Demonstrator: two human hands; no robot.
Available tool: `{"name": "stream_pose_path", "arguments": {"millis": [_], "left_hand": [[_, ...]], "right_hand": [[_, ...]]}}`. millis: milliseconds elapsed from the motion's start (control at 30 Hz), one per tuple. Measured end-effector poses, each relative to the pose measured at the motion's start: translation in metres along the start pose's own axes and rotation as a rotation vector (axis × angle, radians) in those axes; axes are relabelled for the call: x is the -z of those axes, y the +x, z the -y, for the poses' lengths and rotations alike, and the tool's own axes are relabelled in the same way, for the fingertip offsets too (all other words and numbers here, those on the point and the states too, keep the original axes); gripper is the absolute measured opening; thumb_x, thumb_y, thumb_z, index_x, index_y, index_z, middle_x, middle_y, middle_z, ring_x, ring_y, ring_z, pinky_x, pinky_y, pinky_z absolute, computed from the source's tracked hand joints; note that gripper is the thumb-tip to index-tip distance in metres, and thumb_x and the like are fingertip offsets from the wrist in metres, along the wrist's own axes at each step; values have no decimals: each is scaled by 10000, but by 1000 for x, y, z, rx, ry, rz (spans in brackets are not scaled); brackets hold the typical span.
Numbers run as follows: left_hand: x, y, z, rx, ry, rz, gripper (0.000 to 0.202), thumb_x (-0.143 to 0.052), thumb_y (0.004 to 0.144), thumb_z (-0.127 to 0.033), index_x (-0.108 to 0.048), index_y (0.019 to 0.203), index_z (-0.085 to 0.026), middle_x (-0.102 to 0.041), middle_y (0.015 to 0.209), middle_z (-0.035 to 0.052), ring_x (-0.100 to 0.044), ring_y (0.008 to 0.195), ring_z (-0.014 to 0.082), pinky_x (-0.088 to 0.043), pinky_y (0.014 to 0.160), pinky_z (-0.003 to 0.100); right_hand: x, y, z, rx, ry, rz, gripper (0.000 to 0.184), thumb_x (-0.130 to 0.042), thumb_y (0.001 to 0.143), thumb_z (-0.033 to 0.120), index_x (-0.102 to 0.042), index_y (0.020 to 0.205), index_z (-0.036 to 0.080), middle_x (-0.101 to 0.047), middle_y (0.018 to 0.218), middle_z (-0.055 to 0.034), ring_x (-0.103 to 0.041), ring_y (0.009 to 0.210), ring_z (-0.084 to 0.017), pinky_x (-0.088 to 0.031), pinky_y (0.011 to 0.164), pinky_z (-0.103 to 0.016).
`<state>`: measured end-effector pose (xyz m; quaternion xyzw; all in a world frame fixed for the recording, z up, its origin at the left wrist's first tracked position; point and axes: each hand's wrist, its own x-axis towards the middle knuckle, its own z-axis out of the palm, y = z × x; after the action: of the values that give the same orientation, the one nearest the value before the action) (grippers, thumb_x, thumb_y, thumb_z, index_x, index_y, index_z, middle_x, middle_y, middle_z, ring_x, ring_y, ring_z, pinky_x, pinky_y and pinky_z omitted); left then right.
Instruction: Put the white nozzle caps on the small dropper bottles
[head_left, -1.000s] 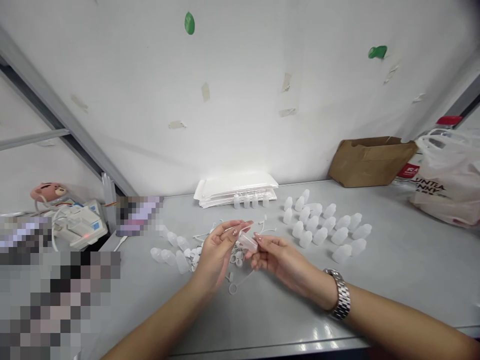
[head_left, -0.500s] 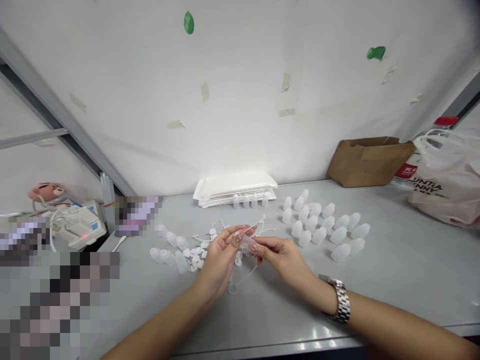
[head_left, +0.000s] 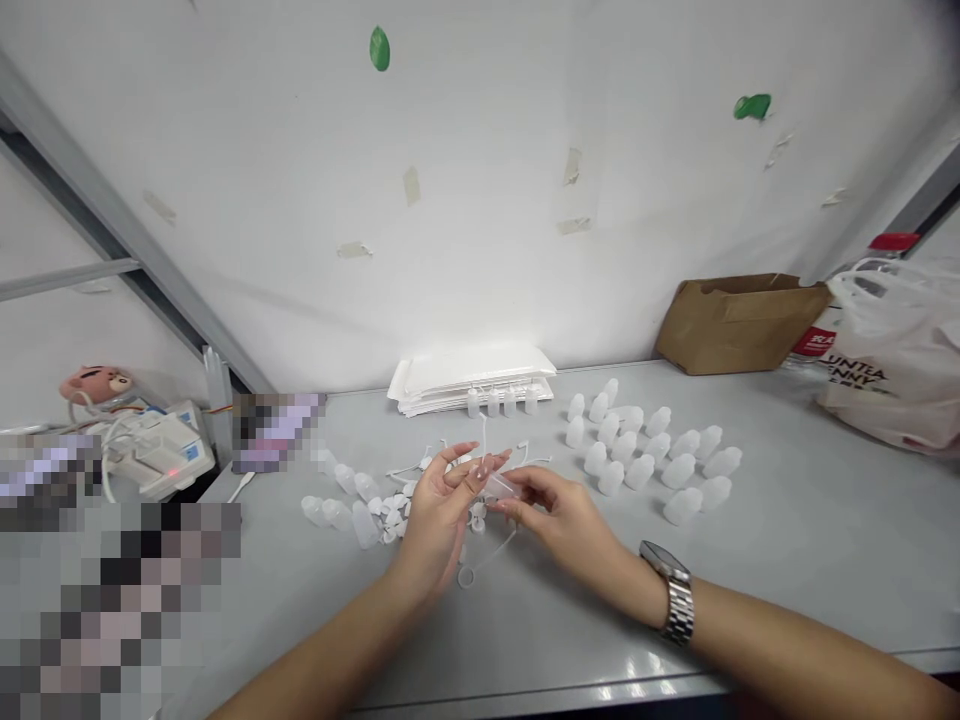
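Your right hand [head_left: 559,510] pinches a small bottle [head_left: 501,487] above the counter [head_left: 787,560] centre; your left hand [head_left: 442,500] grips a tethered cap [head_left: 484,445] at its neck. Capped bottles [head_left: 652,455] stand toward the right edge; uncapped ones [head_left: 341,505] remain toward the left.

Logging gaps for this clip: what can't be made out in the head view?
- Small bottle: mostly hidden by fingers of left hand and right hand.
- Pixelated patches at lower left: contents unreadable.
- White bag: cut by right edge, print partly lost.
- Loose caps: too small to tell apart.
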<state>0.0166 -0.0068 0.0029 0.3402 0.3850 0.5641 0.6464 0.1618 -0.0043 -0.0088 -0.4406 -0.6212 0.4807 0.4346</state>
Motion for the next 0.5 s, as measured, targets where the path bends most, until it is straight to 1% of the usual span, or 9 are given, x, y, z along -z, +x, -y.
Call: {"name": "stream_pose_path", "arguments": {"millis": [33, 100, 200, 267, 333, 433, 500], "left_hand": [[0, 0, 1, 3, -9, 7, 313, -679, 729, -246, -509, 983, -178, -710, 937, 80, -567, 1077, 232, -380, 929, 381], [1, -1, 3, 7, -31, 40, 261, -670, 737, -248, -531, 944, -171, -709, 932, 76, -552, 1096, 232, -391, 924, 369], [2, -1, 5, 24, -44, 105, 217, -669, 738, -257, -570, 906, -162, -702, 953, 82, -542, 1103, 243, -432, 868, 347], [2, -1, 5, 34, -42, 140, 206, -673, 734, -268, -591, 891, -163, -699, 958, 82, -545, 1092, 244, -443, 847, 337], [2, 0, 4, 42, -36, 167, 206, -677, 730, -279, -604, 883, -162, -700, 943, 81, -559, 1069, 239, -447, 836, 328], [3, 2, 1, 62, -8, 210, 213, -657, 749, -292, -613, 911, -160, -689, 988, 90, -609, 974, 213, -459, 792, 305], [3, 2, -3, 70, 12, 247, 234, -618, 781, -313, -616, 960, -163, -670, 1058, 100, -617, 951, 198, -457, 797, 297]], "right_hand": [[-1, -2, 0, 43, -58, -31, 171, -660, 724, 295, -659, 862, 192, -599, 670, 3, -502, 624, -132, -405, 625, -277], [-2, -4, 3, 57, -73, -4, 124, -621, 760, 306, -658, 788, 191, -581, 627, 8, -489, 600, -127, -395, 601, -267], [1, -2, 10, -47, 72, 114, 229, -609, 765, 352, -622, 623, 173, -525, 536, 26, -466, 538, -108, -379, 544, -245], [4, 0, 12, -112, 236, 189, 275, -624, 752, 366, -605, 574, 158, -524, 532, 26, -459, 520, -93, -372, 531, -235], [5, 3, 10, -194, 457, 273, 276, -636, 750, 352, -605, 580, 136, -536, 550, 19, -445, 499, -72, -358, 515, -219], [6, 5, 5, -346, 790, 407, 230, -646, 755, 298, -608, 634, 106, -535, 555, 12, -428, 474, -47, -342, 493, -194], [6, 6, 4, -407, 926, 465, 192, -649, 758, 272, -618, 697, 93, -539, 558, 7, -439, 479, -45, -352, 492, -184]]}}
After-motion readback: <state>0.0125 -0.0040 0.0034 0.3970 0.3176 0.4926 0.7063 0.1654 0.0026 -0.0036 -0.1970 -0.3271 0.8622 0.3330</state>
